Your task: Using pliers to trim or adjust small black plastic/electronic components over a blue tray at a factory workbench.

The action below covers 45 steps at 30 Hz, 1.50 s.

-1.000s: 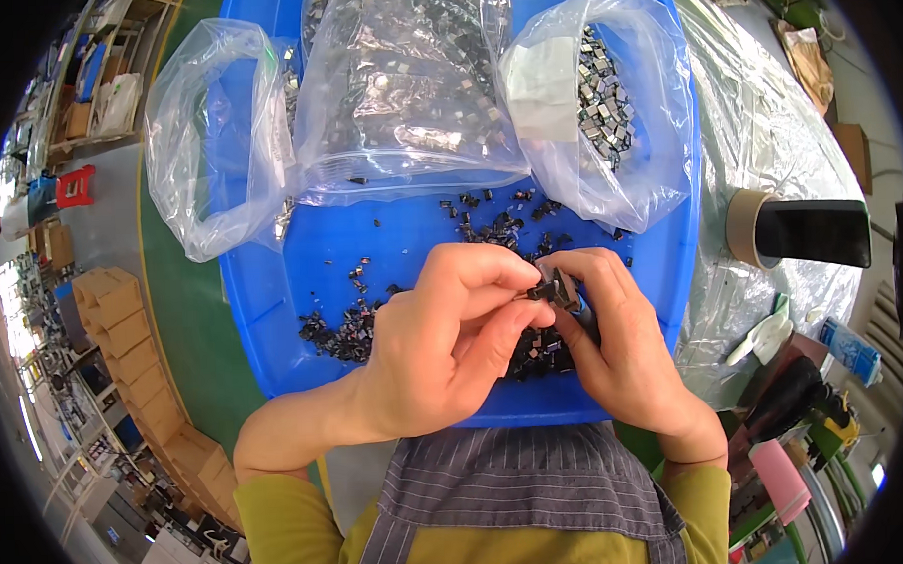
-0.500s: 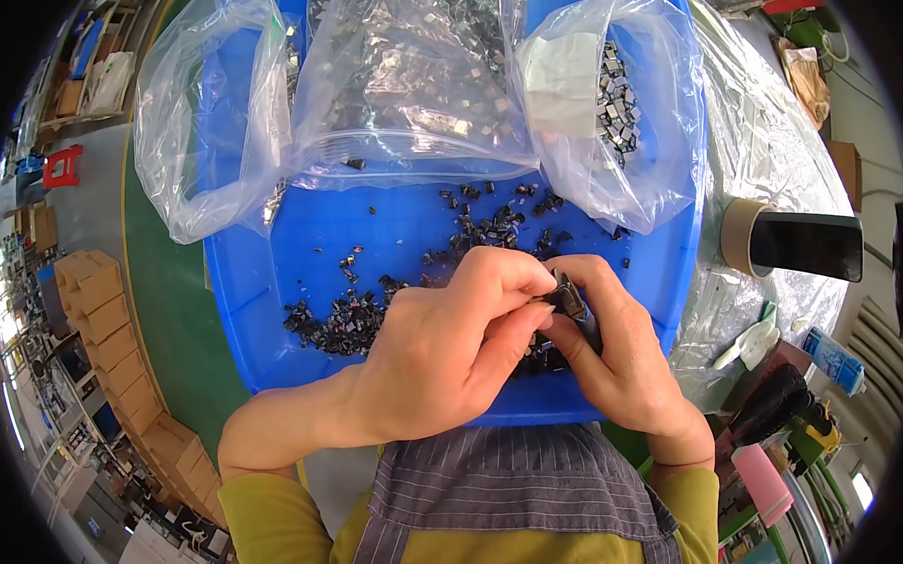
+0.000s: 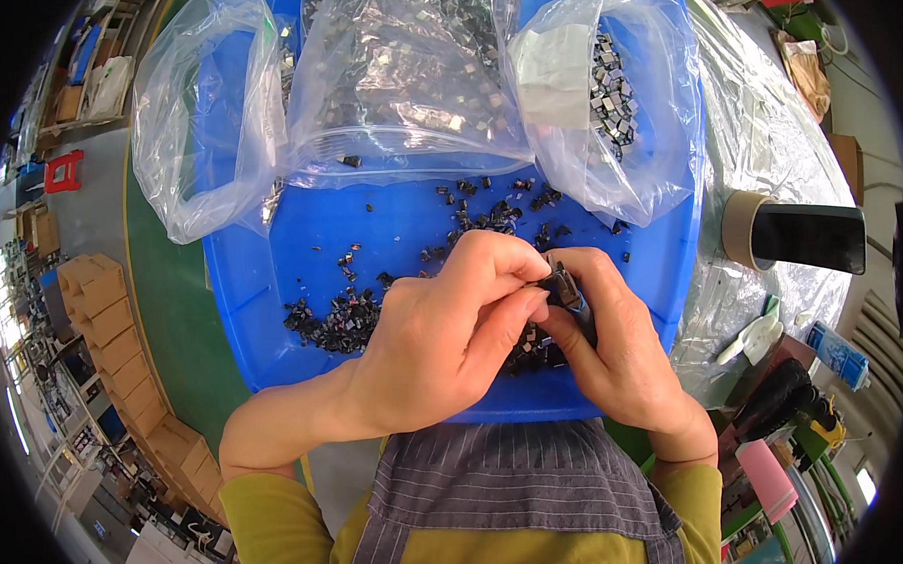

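Note:
Over the blue tray point(image 3: 370, 215) my two hands meet. My left hand point(image 3: 444, 342) is closed in a pinch on a small dark piece, mostly hidden by the fingertips, held against the tool's head. My right hand point(image 3: 618, 351) wraps round a pair of pliers point(image 3: 568, 290), whose dark jaws point up toward the left fingertips. Beneath the hands lie loose small black parts, with one heap point(image 3: 336, 324) left of my left wrist and another scatter point(image 3: 489, 219) just beyond my fingers.
A large clear bag point(image 3: 405, 95) of small parts lies across the tray's far side. Open plastic bags stand at left point(image 3: 184, 182) and right point(image 3: 656, 165), the right one holding metallic parts. Rightward are a tape roll point(image 3: 740, 230), a phone point(image 3: 808, 238) and a white glove point(image 3: 754, 339).
Both hands stay together at the pliers, with only a slight shift of the fingers. The whole view has moved a little.

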Each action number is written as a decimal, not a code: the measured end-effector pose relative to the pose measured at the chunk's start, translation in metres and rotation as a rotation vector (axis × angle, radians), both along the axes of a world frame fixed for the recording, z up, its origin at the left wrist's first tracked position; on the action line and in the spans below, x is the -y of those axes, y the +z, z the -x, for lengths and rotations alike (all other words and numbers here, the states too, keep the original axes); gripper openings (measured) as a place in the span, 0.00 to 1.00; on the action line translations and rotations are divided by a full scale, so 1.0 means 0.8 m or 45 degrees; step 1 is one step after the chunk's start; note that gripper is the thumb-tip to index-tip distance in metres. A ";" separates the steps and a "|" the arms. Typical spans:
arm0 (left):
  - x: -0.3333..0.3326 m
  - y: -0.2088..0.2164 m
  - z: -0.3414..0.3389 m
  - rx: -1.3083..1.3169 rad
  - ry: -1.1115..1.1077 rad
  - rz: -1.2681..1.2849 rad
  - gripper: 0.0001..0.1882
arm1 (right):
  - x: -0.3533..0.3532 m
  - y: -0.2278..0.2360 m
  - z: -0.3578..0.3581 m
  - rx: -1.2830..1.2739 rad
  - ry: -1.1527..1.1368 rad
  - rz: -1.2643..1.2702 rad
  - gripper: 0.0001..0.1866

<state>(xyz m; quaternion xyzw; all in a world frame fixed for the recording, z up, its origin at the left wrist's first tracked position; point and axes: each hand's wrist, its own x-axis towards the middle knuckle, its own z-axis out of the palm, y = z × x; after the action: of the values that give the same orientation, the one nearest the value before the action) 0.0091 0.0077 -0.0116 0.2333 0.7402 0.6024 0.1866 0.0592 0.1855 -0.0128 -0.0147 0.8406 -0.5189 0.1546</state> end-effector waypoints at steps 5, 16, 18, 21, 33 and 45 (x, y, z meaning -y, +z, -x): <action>0.000 0.002 -0.001 0.002 -0.008 0.005 0.09 | 0.000 -0.001 -0.003 0.056 -0.004 0.046 0.20; 0.001 0.001 -0.001 0.033 -0.015 0.002 0.09 | 0.002 -0.001 -0.002 0.016 -0.018 0.048 0.19; 0.001 0.000 -0.002 0.039 -0.018 0.003 0.09 | 0.002 0.000 -0.003 0.012 -0.019 0.047 0.19; 0.000 0.002 -0.005 0.090 0.041 0.028 0.10 | 0.001 0.000 -0.004 0.007 -0.019 0.050 0.18; 0.000 0.015 0.014 0.299 -0.065 -0.069 0.18 | 0.001 0.002 0.003 -0.010 -0.036 -0.040 0.12; -0.005 0.010 -0.002 0.034 -0.165 -0.244 0.12 | 0.012 0.019 -0.022 0.112 -0.120 0.039 0.17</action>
<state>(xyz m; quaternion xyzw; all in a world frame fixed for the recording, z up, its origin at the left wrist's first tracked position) 0.0105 0.0114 -0.0039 0.2895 0.6599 0.6602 0.2119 0.0769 0.1758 0.0026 0.0454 0.8248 -0.5385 0.1664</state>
